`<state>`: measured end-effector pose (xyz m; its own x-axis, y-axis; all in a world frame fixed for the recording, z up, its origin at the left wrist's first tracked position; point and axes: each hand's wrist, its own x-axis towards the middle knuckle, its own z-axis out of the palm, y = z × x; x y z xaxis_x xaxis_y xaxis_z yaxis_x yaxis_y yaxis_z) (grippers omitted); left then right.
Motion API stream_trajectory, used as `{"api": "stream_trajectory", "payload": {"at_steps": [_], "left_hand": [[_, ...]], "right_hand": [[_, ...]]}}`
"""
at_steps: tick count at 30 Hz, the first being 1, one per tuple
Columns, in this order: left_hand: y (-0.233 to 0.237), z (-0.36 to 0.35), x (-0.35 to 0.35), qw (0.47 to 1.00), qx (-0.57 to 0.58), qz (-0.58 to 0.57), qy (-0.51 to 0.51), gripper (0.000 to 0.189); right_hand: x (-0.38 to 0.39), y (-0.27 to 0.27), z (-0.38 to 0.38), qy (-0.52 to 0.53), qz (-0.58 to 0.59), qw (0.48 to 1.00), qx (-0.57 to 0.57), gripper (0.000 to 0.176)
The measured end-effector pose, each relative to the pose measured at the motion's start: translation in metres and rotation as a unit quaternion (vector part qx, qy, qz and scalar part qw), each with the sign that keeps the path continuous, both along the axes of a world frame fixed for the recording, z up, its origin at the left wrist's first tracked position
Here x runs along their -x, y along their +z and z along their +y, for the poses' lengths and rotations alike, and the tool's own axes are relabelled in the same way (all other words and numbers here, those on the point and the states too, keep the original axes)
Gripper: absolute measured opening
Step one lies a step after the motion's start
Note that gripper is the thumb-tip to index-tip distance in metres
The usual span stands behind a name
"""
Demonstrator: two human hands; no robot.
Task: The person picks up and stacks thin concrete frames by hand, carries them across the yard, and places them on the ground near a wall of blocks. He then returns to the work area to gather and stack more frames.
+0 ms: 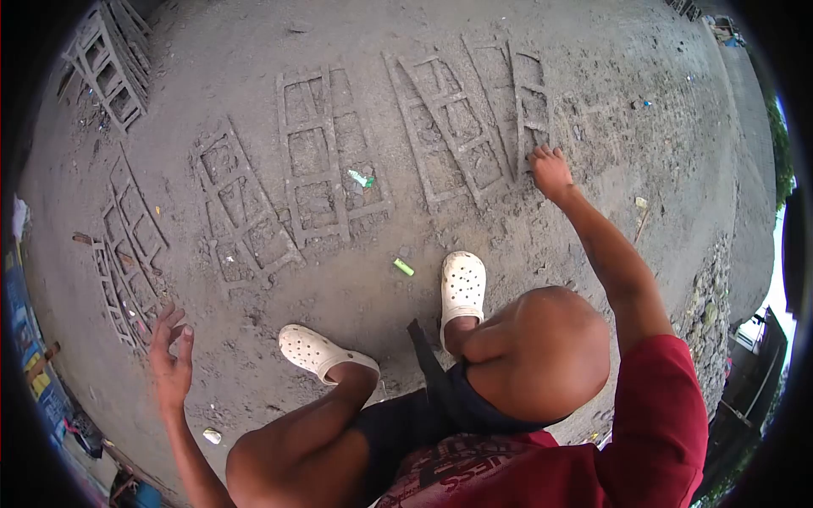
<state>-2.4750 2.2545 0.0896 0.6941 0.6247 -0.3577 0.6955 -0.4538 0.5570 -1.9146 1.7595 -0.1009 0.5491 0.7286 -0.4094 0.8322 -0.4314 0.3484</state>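
Observation:
My right hand (550, 169) is closed at the near end of a mud-caked ladder-like frame (518, 102), its fingers curled over the end. My left hand (172, 351) is raised at the lower left with its fingers apart and nothing in it, near some narrow frames (118, 279). Several more grey frames lie on the muddy ground between the hands, among them a wide one (334, 161) at the centre and one (241, 203) left of it. Some overlap each other.
My white clogs (463, 284) stand on the ground below the frames. A green lighter-like object (404, 267) and a green wrapper (362, 179) lie nearby. More frames (110, 72) are stacked at the upper left. Rubble (707, 305) lines the right side.

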Motion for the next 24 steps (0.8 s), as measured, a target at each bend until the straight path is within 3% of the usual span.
{"api": "stream_trajectory", "payload": {"at_steps": [8, 11, 16, 24], "left_hand": [[-0.033, -0.005, 0.019, 0.999, 0.025, -0.024, 0.010, 0.030], [-0.032, -0.009, 0.017, 0.999, 0.015, -0.041, 0.027, 0.031], [-0.026, -0.019, 0.011, 0.999, 0.013, -0.019, -0.023, 0.030], [-0.037, -0.025, 0.035, 0.995, 0.028, -0.047, 0.085, 0.030]], "right_hand": [[0.004, 0.023, 0.026, 0.028, 0.082, 0.996, -0.021, 0.037], [0.037, 0.045, 0.048, -0.002, 0.142, 0.986, -0.087, 0.039], [0.077, 0.020, 0.063, 0.025, 0.158, 0.984, -0.076, 0.040], [0.109, 0.033, 0.097, 0.012, 0.181, 0.974, -0.139, 0.040]]}}
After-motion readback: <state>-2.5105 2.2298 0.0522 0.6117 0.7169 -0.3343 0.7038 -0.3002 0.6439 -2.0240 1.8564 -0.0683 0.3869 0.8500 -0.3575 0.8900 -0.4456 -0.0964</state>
